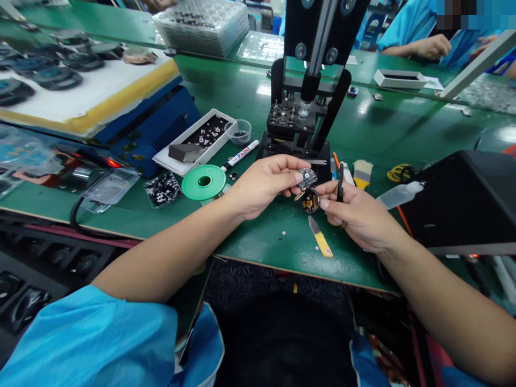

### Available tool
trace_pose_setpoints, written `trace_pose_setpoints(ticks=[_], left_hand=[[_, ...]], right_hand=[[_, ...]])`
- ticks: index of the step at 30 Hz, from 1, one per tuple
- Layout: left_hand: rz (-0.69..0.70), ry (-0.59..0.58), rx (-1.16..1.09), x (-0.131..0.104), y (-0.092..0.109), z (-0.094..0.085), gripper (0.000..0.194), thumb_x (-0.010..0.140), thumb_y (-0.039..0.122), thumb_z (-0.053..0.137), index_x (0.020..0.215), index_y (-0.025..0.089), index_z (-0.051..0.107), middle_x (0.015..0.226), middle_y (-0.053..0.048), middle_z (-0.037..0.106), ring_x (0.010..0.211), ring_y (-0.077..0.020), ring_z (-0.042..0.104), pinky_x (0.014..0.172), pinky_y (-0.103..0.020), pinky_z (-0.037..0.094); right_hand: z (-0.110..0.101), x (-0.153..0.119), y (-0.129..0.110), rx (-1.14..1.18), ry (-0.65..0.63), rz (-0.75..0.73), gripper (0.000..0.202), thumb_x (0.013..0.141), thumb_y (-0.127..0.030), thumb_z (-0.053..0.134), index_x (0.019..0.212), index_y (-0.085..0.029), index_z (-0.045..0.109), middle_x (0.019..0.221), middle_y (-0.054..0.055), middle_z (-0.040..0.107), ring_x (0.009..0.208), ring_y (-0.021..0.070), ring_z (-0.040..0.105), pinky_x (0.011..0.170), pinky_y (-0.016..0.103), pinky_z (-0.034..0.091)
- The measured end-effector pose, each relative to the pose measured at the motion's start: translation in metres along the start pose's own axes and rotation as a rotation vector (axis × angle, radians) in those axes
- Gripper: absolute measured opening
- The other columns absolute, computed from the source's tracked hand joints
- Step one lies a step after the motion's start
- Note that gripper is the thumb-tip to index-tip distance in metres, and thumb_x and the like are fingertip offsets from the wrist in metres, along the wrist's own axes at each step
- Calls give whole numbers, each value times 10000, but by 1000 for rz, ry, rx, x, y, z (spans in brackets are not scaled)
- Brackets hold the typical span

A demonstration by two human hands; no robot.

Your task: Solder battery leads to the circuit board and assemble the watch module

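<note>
Between the thumb and fingers of my left hand (pixel 266 183) is a small circuit board (pixel 308 179), tilted up. My right hand (pixel 350 209) pinches the edge of a small round black-rimmed case (pixel 310 201), whose inside shows orange and dark parts. The board sits just above the case; a short strip seems to run between them. A black slender tool (pixel 341 180), perhaps tweezers, stands up between my right fingers. Below the hands, a small blade with a yellow handle (pixel 322 243) lies on the green bench (pixel 258 244).
A black press (pixel 294 115) stands behind my hands. To the left are a green spool (pixel 203 182), a paint marker (pixel 241 156), a white parts tray (pixel 213 129) and a blue machine (pixel 153 118). A brush (pixel 362 173) and black box (pixel 475 199) are right. Another person's hand (pixel 433 47) shows across.
</note>
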State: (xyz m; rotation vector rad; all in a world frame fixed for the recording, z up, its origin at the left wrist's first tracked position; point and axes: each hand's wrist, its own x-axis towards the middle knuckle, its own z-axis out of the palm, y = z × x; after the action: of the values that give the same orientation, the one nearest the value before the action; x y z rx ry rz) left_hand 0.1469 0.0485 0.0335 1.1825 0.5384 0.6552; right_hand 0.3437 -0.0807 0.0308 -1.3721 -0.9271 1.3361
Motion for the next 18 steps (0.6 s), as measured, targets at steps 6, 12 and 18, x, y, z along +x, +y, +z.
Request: trace_pose_setpoints(ticks=[6,12,18], left_hand=[[10,-5,3,0,0,1,208,877,156,868,1074,132,808,874,-21,773,696,-86,683,655,-210,552],[6,5,7,-1,2,3,178,847,110,846,967,142,718,844,4,748,717,-91,731,641,-185,547],[11,-6,41,-3,2,3,205,836,127,845,950,156,676,837,6,745,739,-103,751,636,-182,550]], right_hand=[[2,0,-2,-1,-8,20,434,796,-322,942,1152,-211,718,932,-16,672,691,99,461,571,267,312],[5,-2,-5,60,-83,37,484,791,-298,932,1196,-202,684,1035,20,752,666,91,434,549,268,295],[5,2,-4,133,-62,17,533,781,-394,1000,1176,-204,696,909,-18,721,601,77,379,537,274,278]])
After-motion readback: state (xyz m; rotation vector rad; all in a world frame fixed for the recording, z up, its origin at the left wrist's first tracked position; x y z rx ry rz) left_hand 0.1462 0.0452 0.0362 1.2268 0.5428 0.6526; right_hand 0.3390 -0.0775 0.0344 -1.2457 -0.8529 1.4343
